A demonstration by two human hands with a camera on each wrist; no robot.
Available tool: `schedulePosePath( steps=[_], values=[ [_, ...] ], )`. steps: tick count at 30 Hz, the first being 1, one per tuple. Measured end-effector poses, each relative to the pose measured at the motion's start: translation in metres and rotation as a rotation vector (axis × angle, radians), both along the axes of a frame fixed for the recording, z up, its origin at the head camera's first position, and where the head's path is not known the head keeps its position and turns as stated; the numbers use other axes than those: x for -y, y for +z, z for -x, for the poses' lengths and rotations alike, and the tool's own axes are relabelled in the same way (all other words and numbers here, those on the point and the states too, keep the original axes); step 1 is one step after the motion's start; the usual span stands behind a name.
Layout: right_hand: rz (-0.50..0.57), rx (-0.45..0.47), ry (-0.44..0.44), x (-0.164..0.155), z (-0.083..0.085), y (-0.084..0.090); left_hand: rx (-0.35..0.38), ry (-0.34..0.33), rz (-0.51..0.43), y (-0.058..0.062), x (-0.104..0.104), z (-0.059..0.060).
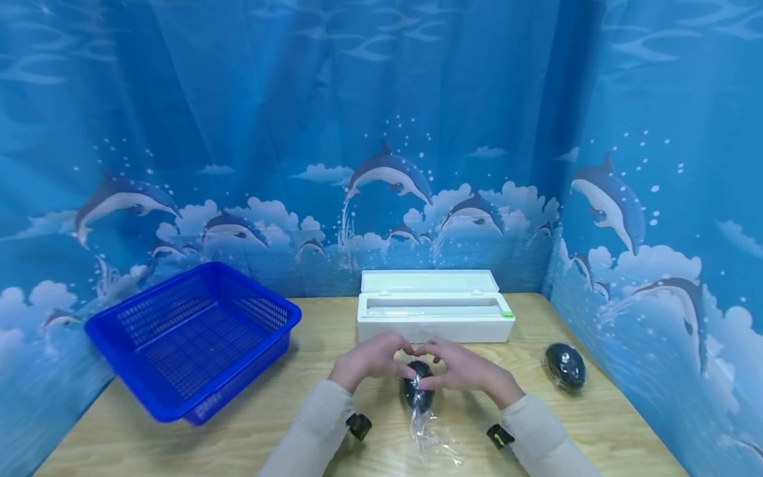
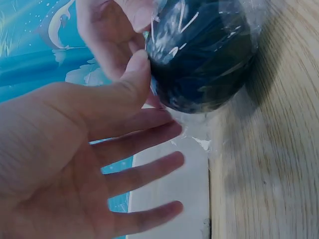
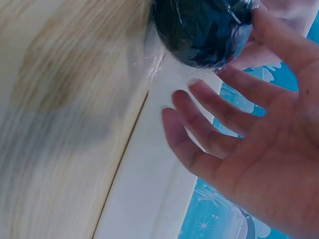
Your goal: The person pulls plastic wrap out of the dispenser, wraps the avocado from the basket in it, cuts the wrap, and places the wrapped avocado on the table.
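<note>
A dark oval object wrapped in cling film point(image 1: 418, 392) stands on end at the middle of the wooden table point(image 1: 238, 430). A loose tail of film point(image 1: 428, 434) trails toward me. My left hand point(image 1: 374, 358) and right hand point(image 1: 460, 368) meet over its top. In the left wrist view the left hand point(image 2: 149, 99) pinches the object point(image 2: 204, 55) between thumb and forefinger, its other fingers straight. In the right wrist view the right hand point(image 3: 244, 50) pinches the object point(image 3: 204, 30) the same way, its lower fingers loosely spread.
A white cling-film dispenser box point(image 1: 435, 311) lies open just behind my hands. A blue mesh basket point(image 1: 191, 338) sits at the left. A second wrapped dark object point(image 1: 565, 366) lies at the right. Blue dolphin curtains close in the back and sides.
</note>
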State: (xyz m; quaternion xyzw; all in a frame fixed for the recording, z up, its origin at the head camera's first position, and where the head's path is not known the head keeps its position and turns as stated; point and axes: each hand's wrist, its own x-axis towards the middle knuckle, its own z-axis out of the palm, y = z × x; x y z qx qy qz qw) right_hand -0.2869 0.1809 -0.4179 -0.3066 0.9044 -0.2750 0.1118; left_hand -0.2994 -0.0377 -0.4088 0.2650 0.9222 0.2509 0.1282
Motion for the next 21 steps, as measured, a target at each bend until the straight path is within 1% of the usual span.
schedulePosePath(
  steps=[3,5,10,15,21],
  values=[
    [-0.037,0.031,0.022,0.0002,-0.0004,-0.001,0.053,0.017,0.023,-0.001,0.0015,-0.0021],
    [-0.049,0.068,0.027,0.0005,-0.001,-0.001,0.093,0.027,0.04,-0.0013,0.0024,-0.0033],
    [-0.048,0.147,0.034,0.0011,-0.0031,-0.0006,0.156,0.028,0.07,-0.0016,0.0028,-0.0033],
    [-0.045,0.168,0.039,0.0023,-0.0035,-0.0007,0.178,0.011,0.065,-0.0011,0.0027,-0.0027],
    [-0.05,0.192,0.026,0.0026,-0.005,-0.0003,0.175,-0.03,0.072,-0.0021,0.0033,-0.0017]
  ],
)
